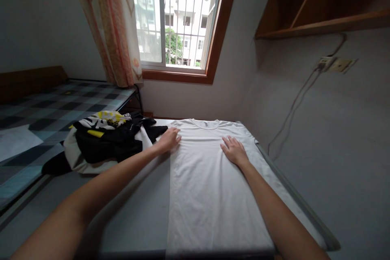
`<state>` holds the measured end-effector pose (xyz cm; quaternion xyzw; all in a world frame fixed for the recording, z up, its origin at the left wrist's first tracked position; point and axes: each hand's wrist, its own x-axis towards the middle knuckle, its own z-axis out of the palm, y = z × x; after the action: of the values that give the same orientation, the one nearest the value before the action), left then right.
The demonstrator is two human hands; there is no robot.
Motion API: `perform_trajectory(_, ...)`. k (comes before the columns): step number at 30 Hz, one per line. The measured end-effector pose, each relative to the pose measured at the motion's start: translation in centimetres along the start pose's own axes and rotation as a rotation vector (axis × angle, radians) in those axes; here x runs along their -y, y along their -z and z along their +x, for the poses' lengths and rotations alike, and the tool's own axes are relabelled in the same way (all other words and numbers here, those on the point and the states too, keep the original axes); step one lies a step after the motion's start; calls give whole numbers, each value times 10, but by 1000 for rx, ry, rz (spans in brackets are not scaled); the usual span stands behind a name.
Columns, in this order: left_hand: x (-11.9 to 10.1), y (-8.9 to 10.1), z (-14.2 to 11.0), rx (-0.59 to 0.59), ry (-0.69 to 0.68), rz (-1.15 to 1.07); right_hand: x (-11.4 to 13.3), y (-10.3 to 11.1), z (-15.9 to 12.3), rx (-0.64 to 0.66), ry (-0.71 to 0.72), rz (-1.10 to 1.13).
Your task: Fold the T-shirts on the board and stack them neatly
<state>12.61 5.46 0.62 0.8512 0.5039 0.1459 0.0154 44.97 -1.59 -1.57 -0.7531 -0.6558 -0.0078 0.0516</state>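
A white T-shirt (210,195) lies spread flat on a grey-topped table, its round neckline at the far end and its hem near the front edge. My left hand (168,139) rests at the shirt's upper left edge by the sleeve, fingers slightly bent and apart, a little blurred. On the right half of the chest, my right hand (234,151) lies flat with its fingers spread. Soft creases run across the fabric between both hands. The shirt's right side is partly hidden by my right forearm.
A heap of black, white and yellow clothes (106,140) sits left of the shirt. Beyond it stands a bed (76,93) with a checked cover and a paper sheet (18,142). A wall borders the table's raised right edge (304,203); a cable (288,115) hangs there.
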Motion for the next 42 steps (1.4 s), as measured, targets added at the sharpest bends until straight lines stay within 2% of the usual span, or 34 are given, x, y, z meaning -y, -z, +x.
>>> perform_trajectory(4,-9,-20,-4,66,175,31,1,1,0,25,3,-23)
perform_trajectory(8,-4,-20,3,139,215,39,4,3,4,44,-12,-53)
perform_trajectory(12,2,-18,17,155,234,53,6,3,15,55,-30,-55)
perform_trajectory(16,2,-20,25,139,284,53,7,2,30,64,-27,-39)
perform_trajectory(19,-2,-19,23,51,323,62,6,2,35,60,-29,-35)
perform_trajectory(22,-6,-16,15,-138,297,101,5,1,35,56,-29,-39)
perform_trajectory(24,-8,-14,9,-212,216,85,5,1,33,51,-24,-39)
perform_trajectory(28,-9,-14,1,-195,92,10,5,3,27,0,-20,-21)
perform_trajectory(31,-7,-16,-1,-184,107,23,1,6,22,-22,-53,-11)
perform_trajectory(35,-5,-17,-1,-103,101,51,-8,8,15,26,-103,13)
perform_trajectory(42,-7,-14,-2,-54,106,47,-13,6,14,61,-117,-20)
